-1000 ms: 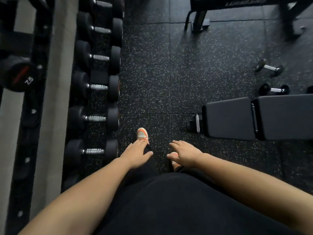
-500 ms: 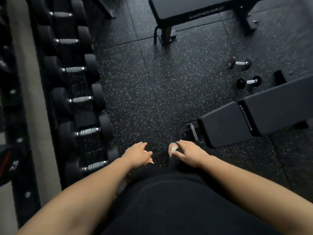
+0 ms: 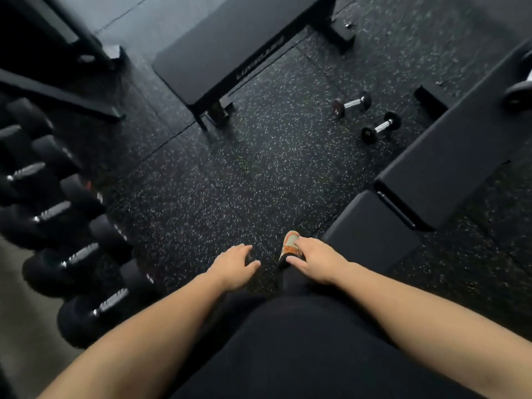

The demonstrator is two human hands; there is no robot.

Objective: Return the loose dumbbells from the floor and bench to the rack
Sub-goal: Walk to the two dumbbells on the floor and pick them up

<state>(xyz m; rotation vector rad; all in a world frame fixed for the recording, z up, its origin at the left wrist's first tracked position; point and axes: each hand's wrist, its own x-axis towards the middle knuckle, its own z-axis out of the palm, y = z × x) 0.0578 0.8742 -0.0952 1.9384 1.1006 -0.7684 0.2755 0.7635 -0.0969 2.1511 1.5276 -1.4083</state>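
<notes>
Two small black dumbbells with chrome handles lie on the speckled rubber floor at the upper right: the far dumbbell [image 3: 351, 104] and the near dumbbell [image 3: 381, 127]. Another dumbbell [image 3: 519, 93] rests on the long bench [image 3: 449, 156] at the right edge, partly cut off. The rack [image 3: 72, 254] on the left holds several large black dumbbells in a row. My left hand [image 3: 234, 266] and my right hand [image 3: 315, 262] hang in front of me with relaxed fingers, holding nothing, far from every loose dumbbell.
A flat black bench [image 3: 230, 44] stands at the top middle. The long bench with its seat pad [image 3: 371, 234] reaches close to my right foot in an orange shoe [image 3: 289, 243]. Dark speckled floor [image 3: 230, 180] lies between rack and benches.
The view has swung right and away from the rack, which now sits tilted at the left. The floor dumbbells and the benches show larger and nearer. Both hands stay empty.
</notes>
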